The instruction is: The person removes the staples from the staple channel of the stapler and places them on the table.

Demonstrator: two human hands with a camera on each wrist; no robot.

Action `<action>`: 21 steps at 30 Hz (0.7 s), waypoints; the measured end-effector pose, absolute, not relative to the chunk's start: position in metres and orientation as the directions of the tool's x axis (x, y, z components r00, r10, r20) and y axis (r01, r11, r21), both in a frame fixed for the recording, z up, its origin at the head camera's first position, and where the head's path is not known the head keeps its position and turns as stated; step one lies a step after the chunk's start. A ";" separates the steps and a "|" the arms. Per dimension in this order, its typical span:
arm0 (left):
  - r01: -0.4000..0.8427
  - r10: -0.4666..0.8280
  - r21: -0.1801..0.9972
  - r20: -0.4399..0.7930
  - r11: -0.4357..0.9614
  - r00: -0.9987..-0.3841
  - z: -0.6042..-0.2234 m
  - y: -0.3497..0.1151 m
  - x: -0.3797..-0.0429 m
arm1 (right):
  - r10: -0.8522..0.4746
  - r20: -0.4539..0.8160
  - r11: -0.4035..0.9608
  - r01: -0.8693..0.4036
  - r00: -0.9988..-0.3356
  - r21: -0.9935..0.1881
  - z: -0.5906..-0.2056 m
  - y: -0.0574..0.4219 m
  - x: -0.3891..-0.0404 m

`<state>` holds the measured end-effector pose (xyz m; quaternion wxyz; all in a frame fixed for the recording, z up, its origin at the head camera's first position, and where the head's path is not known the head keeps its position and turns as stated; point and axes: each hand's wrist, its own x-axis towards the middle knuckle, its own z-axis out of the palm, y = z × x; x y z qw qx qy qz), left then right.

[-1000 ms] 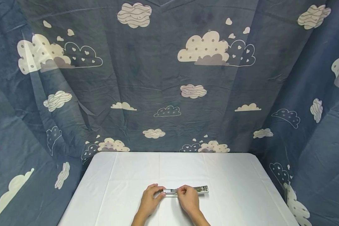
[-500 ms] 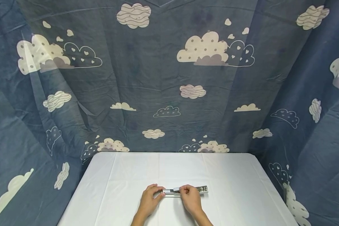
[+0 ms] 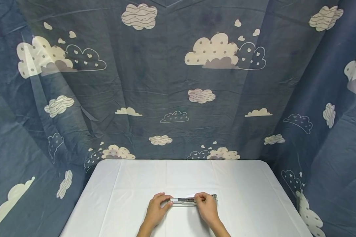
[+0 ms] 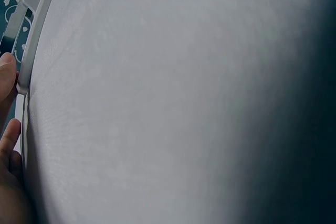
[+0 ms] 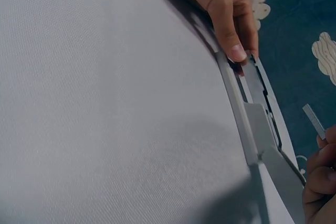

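Observation:
A long, slim stapler point(image 3: 184, 201) lies folded open on the white table, its channel showing. My left hand point(image 3: 157, 210) holds its left end between thumb and fingers; the left wrist view catches only the thumb and some fingers beside the grey stapler body point(image 4: 37, 30) at the left edge. My right hand point(image 3: 207, 208) is over the stapler's right part and hides some of it. Between its fingertips it pinches a small silver strip of staples point(image 5: 315, 121), which points out past the fingers, above the open stapler point(image 5: 257, 124) in the right wrist view.
The white-covered table point(image 3: 136, 177) reaches to a dark blue curtain point(image 3: 154, 79) printed with clouds, which hangs behind it and along both sides. The table's far edge shows just below the curtain.
My right hand has moved to the right along the stapler with the strip of staples, uncovering more of the channel. My left hand keeps its hold on the left end.

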<state>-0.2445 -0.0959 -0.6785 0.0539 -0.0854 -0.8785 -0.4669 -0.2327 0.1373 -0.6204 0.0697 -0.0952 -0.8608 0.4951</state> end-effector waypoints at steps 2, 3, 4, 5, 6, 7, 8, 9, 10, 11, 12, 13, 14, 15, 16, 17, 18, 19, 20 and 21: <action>0.195 0.095 0.812 0.172 0.550 -0.981 -0.679 -0.096 -0.245 | 0.243 0.017 0.496 0.110 -0.970 -0.861 -0.619 0.140 -0.233; 0.199 0.094 0.809 0.177 0.553 -0.980 -0.679 -0.096 -0.245 | 0.245 0.015 0.498 0.113 -0.969 -0.860 -0.618 0.142 -0.233; 0.197 0.093 0.809 0.175 0.554 -0.980 -0.679 -0.096 -0.246 | 0.248 0.009 0.500 0.120 -0.969 -0.858 -0.617 0.144 -0.233; 0.192 0.093 0.810 0.170 0.553 -0.981 -0.679 -0.096 -0.246 | 0.250 0.011 0.501 0.120 -0.968 -0.857 -0.617 0.146 -0.233; 0.184 0.091 0.811 0.161 0.555 -0.983 -0.679 -0.096 -0.246 | 0.254 0.003 0.498 0.128 -0.967 -0.858 -0.616 0.148 -0.233; 0.184 0.092 0.811 0.160 0.556 -0.983 -0.679 -0.096 -0.246 | 0.253 0.007 0.499 0.125 -0.967 -0.858 -0.615 0.150 -0.233; 0.183 0.093 0.811 0.158 0.556 -0.983 -0.680 -0.096 -0.246 | 0.256 0.010 0.499 0.123 -0.967 -0.858 -0.615 0.153 -0.233; 0.184 0.095 0.810 0.158 0.556 -0.983 -0.680 -0.096 -0.246 | 0.258 0.018 0.499 0.117 -0.966 -0.858 -0.614 0.155 -0.233; 0.178 0.095 0.813 0.151 0.554 -0.984 -0.680 -0.096 -0.246 | 0.262 0.023 0.498 0.115 -0.965 -0.859 -0.613 0.158 -0.233; 0.184 0.098 0.811 0.155 0.556 -0.983 -0.680 -0.097 -0.245 | 0.267 0.032 0.499 0.109 -0.963 -0.860 -0.611 0.160 -0.233; 0.185 0.101 0.811 0.155 0.555 -0.983 -0.680 -0.097 -0.245 | 0.272 0.032 0.497 0.111 -0.962 -0.860 -0.610 0.163 -0.233; 0.190 0.103 0.811 0.159 0.553 -0.982 -0.680 -0.097 -0.245 | 0.275 0.034 0.498 0.111 -0.961 -0.860 -0.609 0.165 -0.233; 0.189 0.103 0.812 0.159 0.553 -0.982 -0.679 -0.097 -0.245 | 0.279 0.037 0.501 0.113 -0.960 -0.858 -0.608 0.168 -0.233; 0.189 0.103 0.812 0.158 0.552 -0.982 -0.679 -0.097 -0.245 | 0.282 0.038 0.500 0.113 -0.959 -0.858 -0.607 0.171 -0.233; 0.189 0.104 0.812 0.157 0.552 -0.982 -0.680 -0.097 -0.245 | 0.285 0.033 0.499 0.119 -0.958 -0.858 -0.606 0.174 -0.234; 0.196 0.106 0.810 0.164 0.553 -0.981 -0.680 -0.097 -0.245 | 0.290 0.031 0.499 0.124 -0.957 -0.858 -0.605 0.177 -0.233; 0.192 0.104 0.812 0.161 0.551 -0.981 -0.679 -0.097 -0.245 | 0.295 0.021 0.497 0.134 -0.955 -0.857 -0.605 0.180 -0.234; 0.191 0.102 0.811 0.161 0.552 -0.982 -0.679 -0.097 -0.246 | 0.297 0.016 0.497 0.140 -0.955 -0.856 -0.604 0.183 -0.234; 0.187 0.100 0.812 0.158 0.553 -0.982 -0.679 -0.097 -0.246 | 0.299 0.013 0.497 0.144 -0.954 -0.856 -0.604 0.186 -0.234; 0.185 0.098 0.811 0.157 0.555 -0.983 -0.679 -0.097 -0.246 | 0.302 0.007 0.495 0.150 -0.953 -0.856 -0.604 0.189 -0.234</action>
